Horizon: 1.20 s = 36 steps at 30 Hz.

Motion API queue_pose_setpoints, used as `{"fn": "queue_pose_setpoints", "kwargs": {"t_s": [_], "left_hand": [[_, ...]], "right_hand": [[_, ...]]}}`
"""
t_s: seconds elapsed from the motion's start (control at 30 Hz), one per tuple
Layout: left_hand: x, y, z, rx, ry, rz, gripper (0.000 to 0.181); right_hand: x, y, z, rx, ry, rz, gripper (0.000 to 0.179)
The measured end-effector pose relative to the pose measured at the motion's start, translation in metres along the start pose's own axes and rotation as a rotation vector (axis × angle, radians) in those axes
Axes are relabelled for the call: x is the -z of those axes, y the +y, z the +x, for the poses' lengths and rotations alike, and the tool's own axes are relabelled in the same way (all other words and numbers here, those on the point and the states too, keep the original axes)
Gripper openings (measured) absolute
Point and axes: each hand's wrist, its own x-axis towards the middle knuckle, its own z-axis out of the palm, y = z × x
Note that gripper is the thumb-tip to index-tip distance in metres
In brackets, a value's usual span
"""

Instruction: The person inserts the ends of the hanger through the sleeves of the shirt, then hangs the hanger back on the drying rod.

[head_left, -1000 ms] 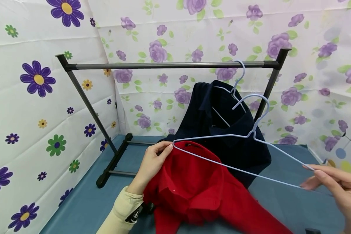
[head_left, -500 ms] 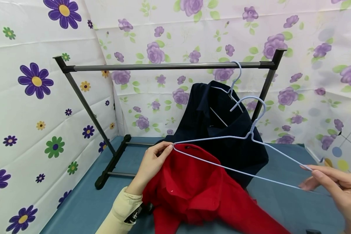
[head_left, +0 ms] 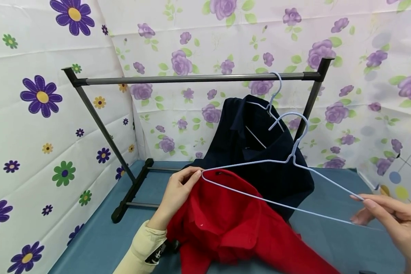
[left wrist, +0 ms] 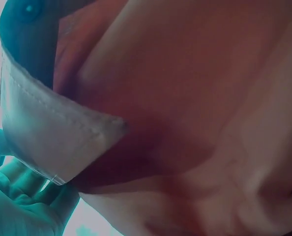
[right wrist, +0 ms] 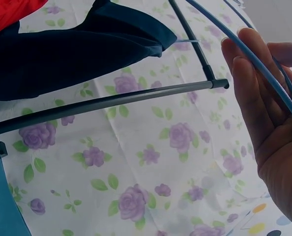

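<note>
A red shirt [head_left: 222,217] with its collar standing up lies in a loose heap at the front. My left hand [head_left: 174,192] grips it at the collar, thumb and fingertips right at the left corner of a pale blue wire hanger [head_left: 293,154]. In the left wrist view, that hand's fingers [left wrist: 28,211] are behind the collar [left wrist: 52,128]. My right hand [head_left: 397,220] pinches the hanger's other arm between thumb and fingers, its hook pointing up. The right wrist view shows the hanger wire [right wrist: 256,61] across those fingers.
Behind the hanger, a navy shirt [head_left: 222,148] hangs on another hanger [head_left: 278,91] from the dark rack's bar [head_left: 178,80]. The rack's left foot [head_left: 133,192] stands on the blue-grey tabletop [head_left: 99,228]. Flowered cloths [head_left: 191,38] close off the back and left.
The view has shifted slightly, so the rack and shirts sit a little further left. Both hands keep their holds, and the hanger stays almost still over the red shirt.
</note>
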Motion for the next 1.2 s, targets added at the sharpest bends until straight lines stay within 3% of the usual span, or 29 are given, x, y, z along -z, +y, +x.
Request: {"fn": "queue_pose_setpoints", "kwargs": {"t_s": [0.07,0.17,0.47,0.93,1.2], "left_hand": [[0.000,0.000,0.000,0.005,0.005,-0.019,0.023],[0.000,-0.001,0.000,0.011,0.012,-0.038,0.023],[-0.005,0.002,0.000,-0.021,-0.002,-0.010,0.023],[-0.022,0.014,0.000,-0.129,0.084,0.031,0.017],[-0.032,0.018,0.003,-0.181,0.092,-0.003,0.019]], "right_hand": [[-0.001,0.000,0.000,-0.003,-0.003,-0.050,0.019],[-0.003,0.001,0.000,0.007,-0.027,-0.031,0.017],[-0.020,-0.001,0.002,-0.008,-0.070,-0.265,0.018],[-0.065,0.009,0.004,0.058,-0.021,-0.304,0.019],[-0.091,0.018,0.003,0.131,-0.018,-0.243,0.014]]}}
